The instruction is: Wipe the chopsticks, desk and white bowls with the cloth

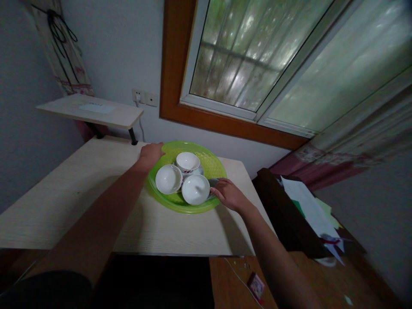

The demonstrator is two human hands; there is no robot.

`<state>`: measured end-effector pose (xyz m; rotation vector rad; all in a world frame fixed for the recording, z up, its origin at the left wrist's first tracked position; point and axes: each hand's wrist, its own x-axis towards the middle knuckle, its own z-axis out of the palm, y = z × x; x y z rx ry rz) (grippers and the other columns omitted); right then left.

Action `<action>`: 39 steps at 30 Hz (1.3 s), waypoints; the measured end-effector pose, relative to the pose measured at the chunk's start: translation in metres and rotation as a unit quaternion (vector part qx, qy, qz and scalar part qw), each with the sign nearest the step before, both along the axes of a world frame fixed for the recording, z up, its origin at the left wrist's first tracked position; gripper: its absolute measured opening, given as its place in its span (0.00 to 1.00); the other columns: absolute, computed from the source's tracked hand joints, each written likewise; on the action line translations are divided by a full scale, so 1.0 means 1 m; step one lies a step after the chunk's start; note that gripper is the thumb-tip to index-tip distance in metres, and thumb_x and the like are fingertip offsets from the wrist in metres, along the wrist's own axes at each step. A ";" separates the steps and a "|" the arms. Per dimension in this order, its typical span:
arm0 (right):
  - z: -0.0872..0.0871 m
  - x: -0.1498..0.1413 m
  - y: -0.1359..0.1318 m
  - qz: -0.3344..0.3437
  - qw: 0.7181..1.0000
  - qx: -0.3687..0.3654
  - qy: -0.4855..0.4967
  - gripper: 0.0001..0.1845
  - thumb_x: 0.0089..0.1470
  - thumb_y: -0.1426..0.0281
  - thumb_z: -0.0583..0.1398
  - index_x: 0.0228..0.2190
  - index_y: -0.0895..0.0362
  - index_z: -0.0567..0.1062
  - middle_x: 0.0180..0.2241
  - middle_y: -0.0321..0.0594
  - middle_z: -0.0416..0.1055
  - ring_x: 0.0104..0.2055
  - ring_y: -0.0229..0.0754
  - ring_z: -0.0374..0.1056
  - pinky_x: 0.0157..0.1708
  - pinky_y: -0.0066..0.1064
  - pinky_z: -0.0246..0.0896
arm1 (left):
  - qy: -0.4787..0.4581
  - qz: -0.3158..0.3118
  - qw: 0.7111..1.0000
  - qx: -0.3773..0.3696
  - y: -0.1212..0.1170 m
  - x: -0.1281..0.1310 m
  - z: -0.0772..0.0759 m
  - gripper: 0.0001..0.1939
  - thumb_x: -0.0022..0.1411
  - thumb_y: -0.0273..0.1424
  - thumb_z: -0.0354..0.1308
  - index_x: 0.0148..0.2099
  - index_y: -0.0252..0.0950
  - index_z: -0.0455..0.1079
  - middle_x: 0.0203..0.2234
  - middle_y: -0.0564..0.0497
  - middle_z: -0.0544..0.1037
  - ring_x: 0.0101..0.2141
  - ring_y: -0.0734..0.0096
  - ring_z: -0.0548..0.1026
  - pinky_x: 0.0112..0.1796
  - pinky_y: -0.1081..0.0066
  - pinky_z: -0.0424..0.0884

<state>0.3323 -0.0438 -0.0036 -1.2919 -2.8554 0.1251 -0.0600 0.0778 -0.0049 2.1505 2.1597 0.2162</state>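
On the desk sits a round green tray (186, 209) with a wide rim. Three white bowls stand close together in it: a left bowl (168, 179), a back bowl (187, 162) and a front right bowl (195, 189). Part of a white saucer (201, 170) shows under or behind them. My left hand (152, 154) is closed over the tray's back left rim. At the right side, my right hand (228, 194) has thumb and fingers curled around a greyish flat thing (212, 183) beside the front right bowl; its kind is unclear.
The pale wooden desk (167, 236) carries a raised shelf (90, 112) at back left, with a paper on it. Behind stand a wall with sockets (144, 98) and a window (244, 56). A dark box (283, 214) with papers is at the right. A small pink box (256, 286) lies on the floor.
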 end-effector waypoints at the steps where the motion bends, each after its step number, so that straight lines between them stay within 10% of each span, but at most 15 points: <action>1: 0.002 0.001 0.000 0.000 1.000 -0.006 -0.001 0.41 0.83 0.49 0.41 0.43 0.54 0.88 0.38 0.47 0.86 0.49 0.53 0.82 0.69 0.52 0.63 | 0.001 -0.003 1.000 0.000 0.000 0.000 0.000 0.29 0.77 0.39 0.63 0.74 0.36 0.74 0.57 0.31 0.85 0.55 0.42 0.83 0.54 0.56 0.75; 18: -0.002 -0.039 0.105 -0.030 0.983 0.032 -0.176 0.26 0.81 0.64 0.52 0.46 0.57 0.89 0.53 0.53 0.86 0.60 0.51 0.81 0.76 0.45 0.55 | -0.008 -0.014 1.000 0.010 0.002 -0.002 -0.003 0.29 0.77 0.37 0.63 0.76 0.35 0.73 0.57 0.27 0.85 0.58 0.36 0.83 0.54 0.51 0.76; 33: 0.009 0.009 0.006 -0.039 0.998 0.000 -0.045 0.31 0.83 0.58 0.47 0.44 0.51 0.89 0.51 0.46 0.87 0.58 0.53 0.82 0.72 0.50 0.63 | -0.007 -0.009 1.000 0.000 -0.002 0.001 0.002 0.30 0.76 0.37 0.62 0.75 0.36 0.73 0.57 0.30 0.85 0.57 0.40 0.83 0.55 0.54 0.76; 39: 0.001 0.026 0.024 -0.052 0.999 0.004 -0.014 0.28 0.82 0.61 0.49 0.50 0.51 0.89 0.60 0.47 0.84 0.69 0.54 0.75 0.77 0.58 0.57 | 0.001 -0.019 1.000 0.004 0.000 0.000 0.001 0.33 0.76 0.38 0.63 0.78 0.34 0.70 0.58 0.28 0.85 0.58 0.37 0.83 0.53 0.54 0.76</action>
